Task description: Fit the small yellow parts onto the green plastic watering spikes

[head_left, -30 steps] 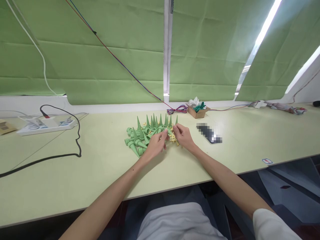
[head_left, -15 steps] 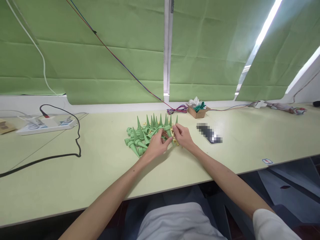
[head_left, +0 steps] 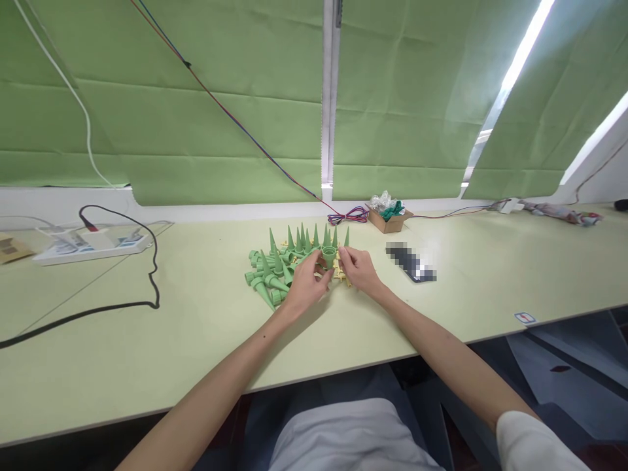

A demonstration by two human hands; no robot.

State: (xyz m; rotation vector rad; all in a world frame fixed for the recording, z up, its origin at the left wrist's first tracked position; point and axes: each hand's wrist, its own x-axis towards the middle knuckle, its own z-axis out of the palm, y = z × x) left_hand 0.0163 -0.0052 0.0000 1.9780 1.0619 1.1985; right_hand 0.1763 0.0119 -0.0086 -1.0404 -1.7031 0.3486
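My left hand [head_left: 308, 282] holds a green cone-shaped piece [head_left: 329, 256] between thumb and fingers, its round open end facing up toward me. Close on its right, my right hand [head_left: 360, 267] has its fingertips pinched together; whatever they hold is too small to make out. A pile of green cone pieces [head_left: 265, 278] lies to the left of my hands, some on their sides. Behind the hands several green cones [head_left: 303, 239] stand point up. Small yellow parts [head_left: 340, 275] lie under and between my hands, partly hidden.
Behind the right hand stands a small cardboard box [head_left: 388, 223] with clear plastic and green material. A dark, pixelated phone-like object [head_left: 411, 263] lies to the right. Coiled wires [head_left: 348, 214] rest by the wall. A power strip [head_left: 93, 246] and black cable [head_left: 156, 261] are at left.
The green piece in my left hand has tipped so that its open end now shows, where its pointed end showed before. My right hand has barely moved.
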